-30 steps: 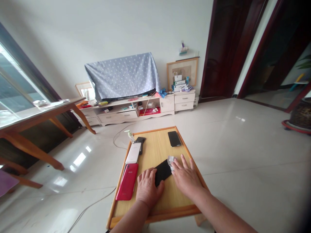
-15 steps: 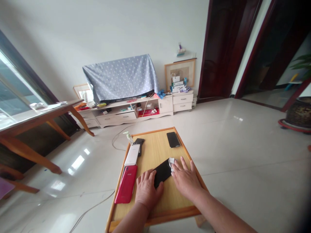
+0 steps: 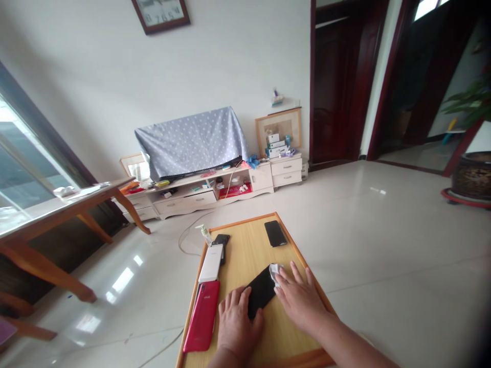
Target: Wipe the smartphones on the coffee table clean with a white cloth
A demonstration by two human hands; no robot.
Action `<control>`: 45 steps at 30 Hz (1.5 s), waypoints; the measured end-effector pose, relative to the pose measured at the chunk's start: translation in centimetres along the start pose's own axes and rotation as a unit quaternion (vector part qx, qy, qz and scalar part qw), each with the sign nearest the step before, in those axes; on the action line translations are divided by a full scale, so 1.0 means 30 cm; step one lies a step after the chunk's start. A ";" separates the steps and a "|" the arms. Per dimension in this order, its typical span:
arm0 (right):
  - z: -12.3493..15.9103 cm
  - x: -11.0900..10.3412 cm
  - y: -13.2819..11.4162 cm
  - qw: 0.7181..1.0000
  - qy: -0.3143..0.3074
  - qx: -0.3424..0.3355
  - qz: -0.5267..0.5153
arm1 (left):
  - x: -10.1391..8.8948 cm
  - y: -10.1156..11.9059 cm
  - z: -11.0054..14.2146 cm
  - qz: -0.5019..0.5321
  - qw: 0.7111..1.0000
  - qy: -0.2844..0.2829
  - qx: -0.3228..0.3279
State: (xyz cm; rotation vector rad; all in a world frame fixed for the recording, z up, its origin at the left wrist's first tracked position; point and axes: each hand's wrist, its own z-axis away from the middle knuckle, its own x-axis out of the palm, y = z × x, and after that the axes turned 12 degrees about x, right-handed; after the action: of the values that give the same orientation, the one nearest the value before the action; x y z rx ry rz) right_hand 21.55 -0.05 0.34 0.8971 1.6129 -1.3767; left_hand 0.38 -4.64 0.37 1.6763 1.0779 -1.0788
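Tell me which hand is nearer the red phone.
Left. The left hand sits right beside the red phone, on its right side; the right hand is farther off, beyond the black phone.

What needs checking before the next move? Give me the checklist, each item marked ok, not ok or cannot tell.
1. Left hand pressing on the black phone: ok.
2. Right hand on the white cloth: ok.
3. Black phone lying fully on the wooden board: ok.
4. Left hand clear of the red phone: cannot tell, they nearly meet.
5. Black phone's surface clean: cannot tell, too small to see.
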 end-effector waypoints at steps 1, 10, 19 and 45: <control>0.004 0.004 -0.005 1.000 0.001 -0.004 -0.002 | 0.002 -0.003 0.000 -0.001 1.000 -0.001 0.001; 0.023 0.007 -0.053 0.997 -0.049 -0.050 -0.030 | 0.006 -0.020 -0.010 -0.017 0.999 -0.036 0.011; 0.040 -0.014 -0.069 0.995 -0.087 -0.052 -0.022 | -0.027 0.006 -0.026 -0.009 0.995 -0.099 -0.031; -0.016 -0.020 -0.096 0.996 -0.090 -0.013 -0.025 | -0.031 0.014 -0.019 0.004 0.997 -0.072 -0.036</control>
State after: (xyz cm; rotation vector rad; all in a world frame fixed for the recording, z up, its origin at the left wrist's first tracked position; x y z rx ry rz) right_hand 19.13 -0.03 2.09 0.6998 1.5202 -1.4259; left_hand 0.66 -4.41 1.47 1.5207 1.0037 -1.1255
